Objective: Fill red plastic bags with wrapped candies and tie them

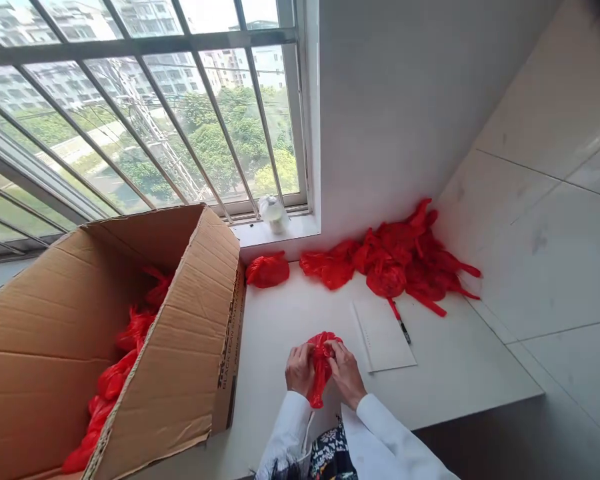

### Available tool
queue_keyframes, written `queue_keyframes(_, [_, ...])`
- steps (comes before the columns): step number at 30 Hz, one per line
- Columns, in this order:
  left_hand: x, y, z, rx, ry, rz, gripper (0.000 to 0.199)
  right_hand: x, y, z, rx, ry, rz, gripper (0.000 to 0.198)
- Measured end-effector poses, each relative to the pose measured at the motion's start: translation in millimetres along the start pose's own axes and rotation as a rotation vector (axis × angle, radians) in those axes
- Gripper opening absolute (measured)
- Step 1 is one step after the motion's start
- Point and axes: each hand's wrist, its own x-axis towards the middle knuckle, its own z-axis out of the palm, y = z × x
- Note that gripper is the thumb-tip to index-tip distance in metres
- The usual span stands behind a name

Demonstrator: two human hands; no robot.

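A red plastic bag, bunched and gathered near its middle, is between my two hands at the front of the white table. My left hand grips its left side with fingers curled in. On the other side my right hand pinches the gathered plastic with thumb and fingers. What the bag contains, if anything, is hidden. To the right of my hands lie a white notepad and a red and black marker.
A large open cardboard box at the left holds several red bags. Along the wall sit a single red bundle and a heap of red bags. A small whitish container stands on the windowsill before the barred window.
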Motion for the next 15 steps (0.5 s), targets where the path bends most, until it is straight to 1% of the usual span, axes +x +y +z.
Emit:
queue_keyframes(2, [2,-1,4,0.022,0.003,0.005,0.028,-2,7,0,-0.012,-0.019,0.003,0.042])
queue_keyframes(6, [-4,-6,5,0.065,0.003,-0.026,0.045,-6,18,-2,-0.052,-0.059,0.02,0.048])
queue_keyframes(7, [-7,-8,4,0.074,-0.001,-0.033,0.045,-6,20,-3,-0.066,-0.063,0.021,0.046])
queue_keyframes(11, [-18,-14,2,0.114,-0.071,-0.047,0.032,-1,19,-4,-0.172,-0.089,-0.009,0.033])
queue_keyframes(13, [-22,-17,4,0.144,-0.116,-0.066,0.031,0,15,0,-0.25,-0.138,-0.077,0.03])
queue_keyframes(15, [-23,-19,7,0.179,-0.146,-0.09,0.036,1,12,6,-0.339,-0.201,-0.158,0.025])
